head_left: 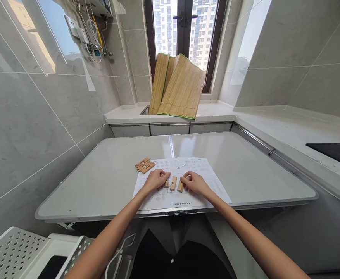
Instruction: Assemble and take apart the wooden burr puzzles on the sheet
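Observation:
Three small wooden blocks stand in a row on a printed paper sheet (191,164). My left hand (157,179) has its fingers closed on the left wooden block (166,184), partly covering it. The middle wooden block (173,183), with a notch in its side, lies between my hands, untouched. My right hand (193,182) has its thumb and fingers closed at the right wooden block (180,186). Several more notched wooden pieces (145,165) lie side by side at the sheet's upper left corner.
The sheet rests on a white folding table (114,162) with a centre seam. Behind it, a bamboo mat (183,89) leans at the window. A white counter (289,128) runs along the right. A white perforated basket (18,248) holds a dark phone (52,267) at lower left.

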The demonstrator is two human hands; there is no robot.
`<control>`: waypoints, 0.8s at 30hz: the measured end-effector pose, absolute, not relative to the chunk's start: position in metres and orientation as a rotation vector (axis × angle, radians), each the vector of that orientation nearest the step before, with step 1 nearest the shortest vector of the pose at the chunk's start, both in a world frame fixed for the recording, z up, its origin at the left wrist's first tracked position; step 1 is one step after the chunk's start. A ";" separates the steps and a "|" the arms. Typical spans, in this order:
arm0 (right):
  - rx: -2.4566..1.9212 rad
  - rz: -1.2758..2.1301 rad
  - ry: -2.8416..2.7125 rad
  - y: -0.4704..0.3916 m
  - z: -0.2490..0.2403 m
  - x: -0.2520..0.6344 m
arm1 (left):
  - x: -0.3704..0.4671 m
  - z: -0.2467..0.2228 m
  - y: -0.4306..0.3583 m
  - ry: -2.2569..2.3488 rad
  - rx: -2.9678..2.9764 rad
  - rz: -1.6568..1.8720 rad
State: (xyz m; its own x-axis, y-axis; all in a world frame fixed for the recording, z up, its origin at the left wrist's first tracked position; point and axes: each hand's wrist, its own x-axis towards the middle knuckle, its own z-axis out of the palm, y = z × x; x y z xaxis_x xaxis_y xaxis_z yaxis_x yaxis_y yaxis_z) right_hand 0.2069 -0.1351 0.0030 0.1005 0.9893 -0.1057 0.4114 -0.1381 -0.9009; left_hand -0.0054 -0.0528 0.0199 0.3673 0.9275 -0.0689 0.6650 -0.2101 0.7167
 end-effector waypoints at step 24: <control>-1.385 0.829 -1.450 -0.148 -0.032 0.220 | -0.007 0.029 -0.068 0.834 2.484 0.327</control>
State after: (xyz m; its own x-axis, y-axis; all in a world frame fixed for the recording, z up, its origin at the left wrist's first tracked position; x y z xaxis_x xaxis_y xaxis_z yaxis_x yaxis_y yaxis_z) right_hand 0.2199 -0.1479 -0.0316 0.0737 0.9826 0.1706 0.3515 0.1345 -0.9265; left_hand -0.0066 -0.0683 0.0294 0.7840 0.6172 0.0671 0.4983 -0.6900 0.5250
